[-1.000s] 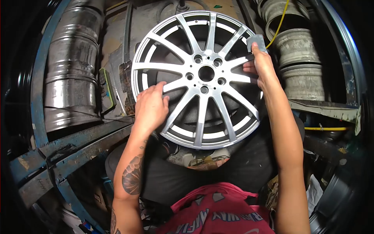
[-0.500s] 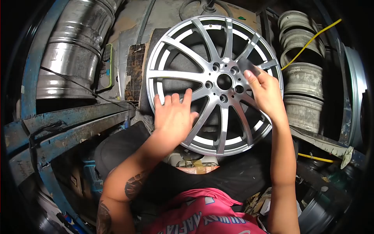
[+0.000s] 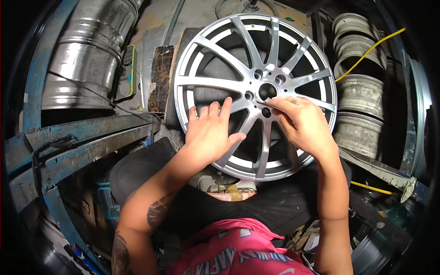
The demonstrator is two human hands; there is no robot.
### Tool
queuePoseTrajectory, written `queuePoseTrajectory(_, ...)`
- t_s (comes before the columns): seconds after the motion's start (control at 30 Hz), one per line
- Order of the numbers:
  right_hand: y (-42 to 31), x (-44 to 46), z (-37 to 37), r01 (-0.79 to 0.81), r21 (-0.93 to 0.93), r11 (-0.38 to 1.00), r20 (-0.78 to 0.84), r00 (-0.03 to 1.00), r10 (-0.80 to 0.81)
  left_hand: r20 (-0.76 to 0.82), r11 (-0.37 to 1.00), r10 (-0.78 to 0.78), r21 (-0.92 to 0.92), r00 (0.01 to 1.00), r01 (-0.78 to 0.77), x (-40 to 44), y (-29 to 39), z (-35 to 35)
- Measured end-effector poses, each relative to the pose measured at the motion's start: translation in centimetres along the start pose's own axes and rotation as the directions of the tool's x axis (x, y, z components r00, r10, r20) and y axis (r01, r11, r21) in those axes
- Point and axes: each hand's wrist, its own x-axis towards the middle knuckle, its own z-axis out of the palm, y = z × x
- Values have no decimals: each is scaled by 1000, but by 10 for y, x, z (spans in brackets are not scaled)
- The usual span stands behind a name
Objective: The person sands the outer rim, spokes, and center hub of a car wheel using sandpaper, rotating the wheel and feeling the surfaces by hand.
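A silver multi-spoke alloy wheel lies face up in front of my knees. My left hand rests over its lower left spokes, fingers stretched and thumb spread, holding nothing. Over the hub, just right of and below the centre bore, my right hand is closed in a pinch. Between its fingertips is a small thin grey piece that looks like sandpaper, pressed near the bore's lower edge. Most of that piece is hidden by my fingers, and the hand covers the lower right lug holes.
Shiny metal barrels stand at the left behind a blue metal frame. Several worn rims are stacked at the right beside a yellow hose. A dark stained block lies left of the wheel.
My right hand has moved down and left, from the hub's upper right to the bore's lower edge. My left hand stays on the lower left spokes, its thumb further out.
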Motion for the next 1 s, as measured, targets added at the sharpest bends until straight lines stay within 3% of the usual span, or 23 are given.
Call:
queuePoseTrajectory(0.07, -2, -2, -1, -17, -35, 999, 45, 999, 19, 25, 998, 30, -50, 999, -28, 3, -8, -3)
queuePoseTrajectory(0.13, -3, -4, 3, 42, -17, 999, 41, 998, -42, 46, 991, 125, 44, 991, -127, 9, -22, -8)
queuePoseTrajectory(0.2, -1, -8, 7, 100, -23, 995, 50, 994, -99, 102, 987, 159, -34, 982, -156, 9, -28, -14)
queuePoseTrajectory(0.33, -3, -9, 7, 56, -33, 998, 111, 992, -52, 102, 982, 186, -54, 977, -182, 1, -24, -10)
queuePoseTrajectory(0.57, -15, -10, 3, -27, 147, 989, 137, 990, 7, 161, 975, 221, -5, 962, -223, -7, -31, -25)
queuePoseTrajectory(0.6, -5, -13, 11, 43, 141, 989, 72, 996, -54, 163, 976, 212, 20, 964, -218, -8, -29, -20)
queuePoseTrajectory(0.67, -12, -13, -6, -72, 58, 996, 127, 990, 64, 138, 966, 201, 136, 970, -220, -13, -21, -11)
queuePoseTrajectory(0.73, -3, -13, -13, -174, 93, 980, 137, 977, 161, 165, 971, 198, 102, 966, -217, -15, -18, -16)
queuePoseTrajectory(0.8, 3, -14, -19, -185, 22, 982, 70, 981, 184, 190, 975, 184, 85, 964, -203, -15, -18, -20)
queuePoseTrajectory(1.0, 28, -17, -24, -244, -104, 964, 105, 961, 254, 237, 979, 148, 101, 960, -176, -14, -16, -27)
